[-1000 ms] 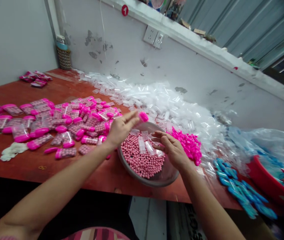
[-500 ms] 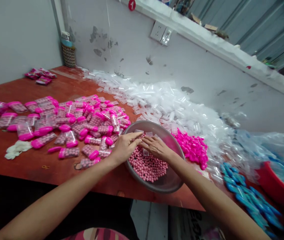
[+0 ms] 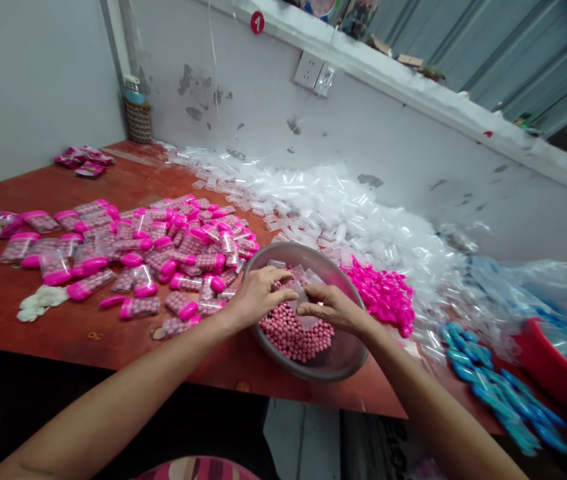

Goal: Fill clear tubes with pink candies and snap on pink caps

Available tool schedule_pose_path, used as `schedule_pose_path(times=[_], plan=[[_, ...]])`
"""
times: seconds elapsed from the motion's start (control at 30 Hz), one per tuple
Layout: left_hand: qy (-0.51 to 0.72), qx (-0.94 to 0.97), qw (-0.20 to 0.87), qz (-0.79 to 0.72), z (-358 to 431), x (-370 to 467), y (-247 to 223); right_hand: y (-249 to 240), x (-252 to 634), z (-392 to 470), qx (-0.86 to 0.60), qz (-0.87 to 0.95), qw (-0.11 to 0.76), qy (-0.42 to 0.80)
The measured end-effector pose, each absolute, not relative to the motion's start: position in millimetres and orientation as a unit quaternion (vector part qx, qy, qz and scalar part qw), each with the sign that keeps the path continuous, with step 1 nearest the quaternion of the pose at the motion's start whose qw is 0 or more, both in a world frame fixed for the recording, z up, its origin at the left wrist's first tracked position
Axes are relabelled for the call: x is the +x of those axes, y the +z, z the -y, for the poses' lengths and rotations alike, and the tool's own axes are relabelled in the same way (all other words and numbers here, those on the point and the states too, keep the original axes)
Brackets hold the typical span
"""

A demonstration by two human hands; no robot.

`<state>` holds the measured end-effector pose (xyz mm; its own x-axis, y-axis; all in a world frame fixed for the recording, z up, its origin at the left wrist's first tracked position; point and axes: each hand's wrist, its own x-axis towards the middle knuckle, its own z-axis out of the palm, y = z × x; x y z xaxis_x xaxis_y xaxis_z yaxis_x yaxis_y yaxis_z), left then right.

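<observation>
A grey bowl (image 3: pixel 350 363) holds many small pink balls (image 3: pixel 296 337) and a few clear plastic containers. Over its left part is my left hand (image 3: pixel 259 293), fingers apart and curved, with nothing plainly held. My right hand (image 3: pixel 330 307) is over the middle of the bowl, thumb and fingers closed on a clear container (image 3: pixel 307 319) just above the balls. Left of the bowl lie many filled containers (image 3: pixel 138 307) with bright pink caps.
Empty clear containers (image 3: pixel 363 207) are heaped along the wall. Loose pink caps (image 3: pixel 386 297) lie right of the bowl. Farther right are blue pieces (image 3: pixel 493 387) and a red basin (image 3: pixel 553 363). A white cloth (image 3: pixel 40 301) and a woven-covered jar (image 3: pixel 137 120) are on the left.
My hands have moved apart. The right hand has drawn back from the far side of the bowl and now grips a clear container. The view has shifted slightly.
</observation>
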<state>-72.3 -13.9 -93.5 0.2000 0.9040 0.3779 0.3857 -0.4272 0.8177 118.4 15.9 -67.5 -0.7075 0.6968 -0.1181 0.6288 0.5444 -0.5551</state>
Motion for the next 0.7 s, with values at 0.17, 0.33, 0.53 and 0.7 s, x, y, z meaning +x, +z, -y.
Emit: schedule_pose_path(times=[0.17, 0.33, 0.53, 0.7], plan=[[0.426, 0.718, 0.361, -0.415, 15, -67, -93, -67, 118, 1, -0.397, 0.844, 0.102, 0.347], [0.455, 0.634, 0.477, -0.404, 16, -57, -99, -68, 122, 11, -0.411, 0.803, 0.144, 0.406], [0.506, 0.504, 0.566, -0.411, 23, -41, -100, -60, 131, 27, -0.427, 0.783, 0.174, 0.418], [0.575, 0.454, 0.529, -0.429, 15, -56, -86, -57, 149, 36, -0.472, 0.741, 0.169, 0.446]])
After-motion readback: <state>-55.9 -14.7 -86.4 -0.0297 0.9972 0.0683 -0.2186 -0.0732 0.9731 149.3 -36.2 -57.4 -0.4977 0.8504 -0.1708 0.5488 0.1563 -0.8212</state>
